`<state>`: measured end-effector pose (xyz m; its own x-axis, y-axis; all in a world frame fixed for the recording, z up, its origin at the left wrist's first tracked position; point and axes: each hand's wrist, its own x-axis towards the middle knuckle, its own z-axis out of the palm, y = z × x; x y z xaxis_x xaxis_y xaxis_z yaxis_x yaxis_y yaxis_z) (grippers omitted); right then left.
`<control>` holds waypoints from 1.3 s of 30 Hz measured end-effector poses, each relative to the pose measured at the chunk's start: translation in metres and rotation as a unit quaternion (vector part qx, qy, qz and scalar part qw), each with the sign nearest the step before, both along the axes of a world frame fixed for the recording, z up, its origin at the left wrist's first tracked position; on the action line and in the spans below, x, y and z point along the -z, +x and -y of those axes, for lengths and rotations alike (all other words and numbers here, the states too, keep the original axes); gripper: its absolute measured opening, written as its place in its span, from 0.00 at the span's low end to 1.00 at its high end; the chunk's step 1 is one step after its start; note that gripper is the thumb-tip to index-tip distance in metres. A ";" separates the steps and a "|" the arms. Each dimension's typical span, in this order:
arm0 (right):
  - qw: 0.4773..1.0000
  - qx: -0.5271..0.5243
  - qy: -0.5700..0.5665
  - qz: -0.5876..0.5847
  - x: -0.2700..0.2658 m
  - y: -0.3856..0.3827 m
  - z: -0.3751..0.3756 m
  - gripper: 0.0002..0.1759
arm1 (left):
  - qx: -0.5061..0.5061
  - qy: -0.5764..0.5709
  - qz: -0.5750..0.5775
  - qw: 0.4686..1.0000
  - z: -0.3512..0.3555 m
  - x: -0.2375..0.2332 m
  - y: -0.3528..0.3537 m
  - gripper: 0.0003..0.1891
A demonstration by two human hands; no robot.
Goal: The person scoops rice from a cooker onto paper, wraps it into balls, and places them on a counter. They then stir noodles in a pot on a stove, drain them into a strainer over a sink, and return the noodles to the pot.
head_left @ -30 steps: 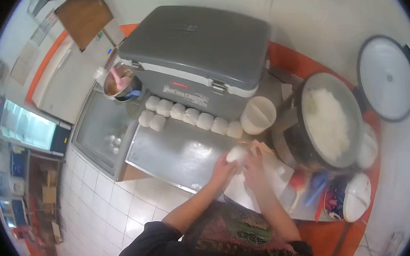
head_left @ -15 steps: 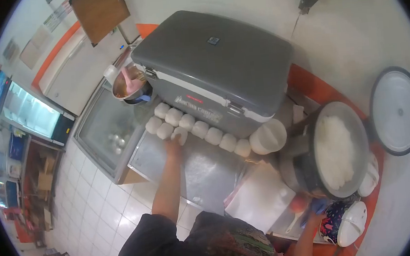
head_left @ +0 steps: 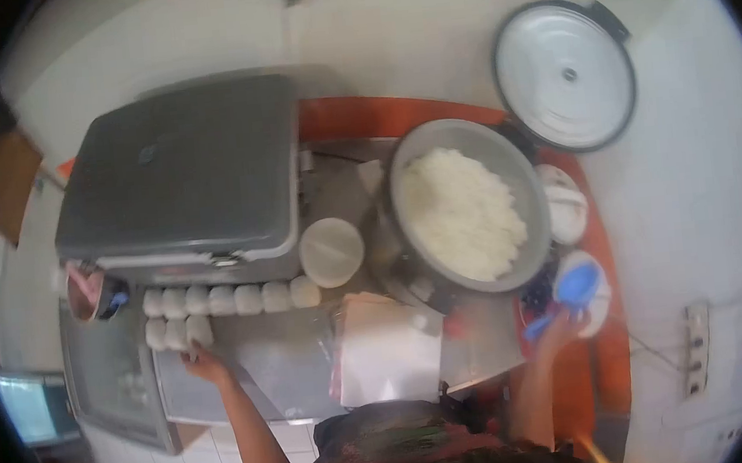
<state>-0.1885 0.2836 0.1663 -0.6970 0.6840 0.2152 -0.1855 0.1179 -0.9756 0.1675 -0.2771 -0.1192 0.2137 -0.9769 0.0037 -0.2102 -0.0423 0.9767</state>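
My left hand (head_left: 206, 366) is just below the third white rounded bundle (head_left: 199, 331) of the front row, its fingers loosely apart and holding nothing I can make out. More such bundles (head_left: 221, 300) stand in a longer row behind, along the foot of the grey cooler box (head_left: 180, 169). At the right, my right hand (head_left: 560, 331) is closed around the handle of a blue scoop (head_left: 580, 285). The scoop's bowl is in front of a white lidded container. Above it stands a large pot (head_left: 536, 217) with white rice (head_left: 462, 215) in it.
A white round tub (head_left: 332, 252) sits between cooler and pot. White sheets (head_left: 390, 349) lie on the metal counter (head_left: 285, 362). The round lid (head_left: 566, 75) is upright by the wall. A pot with a pink utensil (head_left: 84, 283) stands left.
The view has swung right toward the rice pot. My left hand has drawn back from the front-row bundle. My right hand has raised the blue scoop beside the pot.
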 end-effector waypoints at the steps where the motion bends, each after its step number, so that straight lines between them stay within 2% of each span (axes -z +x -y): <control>1: 0.998 -0.044 0.050 0.009 -0.049 -0.002 0.026 0.30 | -0.075 -0.035 -0.039 0.996 -0.023 -0.036 -0.027 0.22; 3: 0.984 -0.166 0.059 -0.037 -0.079 -0.040 0.041 0.32 | -0.013 -0.040 0.066 0.997 -0.058 -0.078 -0.065 0.23; 4: 0.944 -0.292 0.156 -0.010 -0.090 -0.060 0.039 0.29 | 0.013 -0.046 0.119 0.992 -0.078 -0.091 -0.083 0.24; 5: 0.923 -0.301 0.239 0.025 -0.103 -0.075 0.060 0.25 | 0.074 -0.067 0.063 0.993 -0.100 -0.103 -0.108 0.24; 6: 0.883 -0.286 0.373 0.009 -0.103 -0.098 0.076 0.23 | 0.132 -0.087 0.007 0.987 -0.125 -0.118 -0.135 0.25; 8: 0.764 -0.235 0.599 0.051 -0.087 -0.147 0.092 0.21 | 0.264 -0.168 -0.031 0.949 -0.177 -0.152 -0.184 0.19; 9: 0.732 -0.239 0.631 0.097 -0.075 -0.168 0.100 0.20 | 0.357 -0.091 0.001 0.930 -0.198 -0.181 -0.202 0.24; 10: 0.696 -0.242 0.660 0.143 -0.065 -0.180 0.109 0.18 | 0.428 -0.126 -0.050 0.894 -0.218 -0.209 -0.217 0.29; 11: 0.690 -0.255 0.660 0.153 -0.062 -0.180 0.119 0.17 | 0.494 -0.160 -0.101 0.849 -0.232 -0.229 -0.230 0.33; 13: 0.674 -0.282 0.661 0.170 -0.060 -0.178 0.145 0.14 | 0.601 -0.177 -0.056 0.777 -0.247 -0.244 -0.249 0.43; 16: 0.626 -0.326 0.680 0.199 -0.076 -0.152 0.175 0.13 | 0.604 -0.042 -0.330 0.724 -0.275 -0.222 -0.274 0.47; 19: 0.588 -0.421 0.651 0.233 -0.050 -0.167 0.184 0.13 | 0.614 -0.016 -0.323 0.720 -0.276 -0.216 -0.277 0.47; 22: 0.549 -0.468 0.656 0.220 -0.037 -0.136 0.198 0.14 | 0.622 -0.008 -0.287 0.728 -0.275 -0.214 -0.275 0.48; 25: 0.516 -0.466 0.682 0.227 -0.042 -0.111 0.204 0.14 | 0.624 -0.009 -0.285 0.728 -0.274 -0.210 -0.276 0.49; 26: 0.463 -0.487 0.708 0.216 -0.029 -0.122 0.195 0.14 | 0.623 -0.019 -0.294 0.725 -0.274 -0.206 -0.277 0.49; 29: 0.505 -0.484 0.690 0.188 -0.067 -0.123 0.181 0.15 | 0.620 -0.031 -0.302 0.724 -0.272 -0.204 -0.283 0.50; 30: 0.549 -0.434 0.691 0.181 -0.089 -0.110 0.184 0.17 | 0.617 -0.019 -0.291 0.731 -0.273 -0.213 -0.281 0.50; 33: 0.624 -0.387 0.660 0.161 -0.108 -0.104 0.190 0.17 | 0.624 -0.011 -0.286 0.727 -0.272 -0.223 -0.276 0.52; 36: 0.633 -0.363 0.667 0.149 -0.074 -0.118 0.185 0.15 | 0.635 -0.029 -0.255 0.729 -0.270 -0.229 -0.274 0.52; 39: 0.568 -0.480 0.646 0.170 -0.037 -0.119 0.181 0.15 | 0.634 -0.021 -0.238 0.735 -0.270 -0.221 -0.274 0.52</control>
